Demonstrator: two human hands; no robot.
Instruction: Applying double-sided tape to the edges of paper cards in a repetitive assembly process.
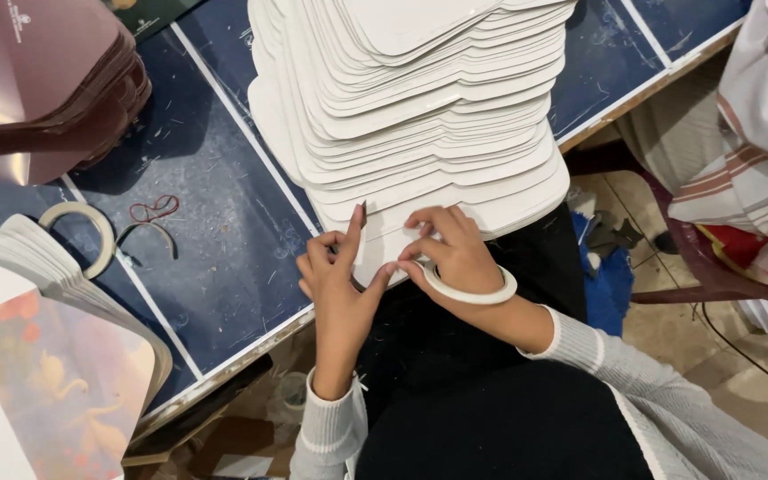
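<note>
A tall, fanned stack of white die-cut cards (420,98) stands on the dark blue table (215,258). My left hand (335,284) pinches the near edge of the lowest cards, thumb and forefinger raised. My right hand (451,249) rests on the same edge beside it, fingers curled on the card. A white roll of tape (482,293) hangs around my right wrist like a bracelet. Grey sleeves cover both forearms.
A pile of maroon glossy cards (46,80) sits at the far left. A stack of printed cards with a pastel picture (55,373) lies at the near left. Another tape roll (82,231) and red rubber bands (155,210) lie on the table. A person in striped cloth (748,151) sits at right.
</note>
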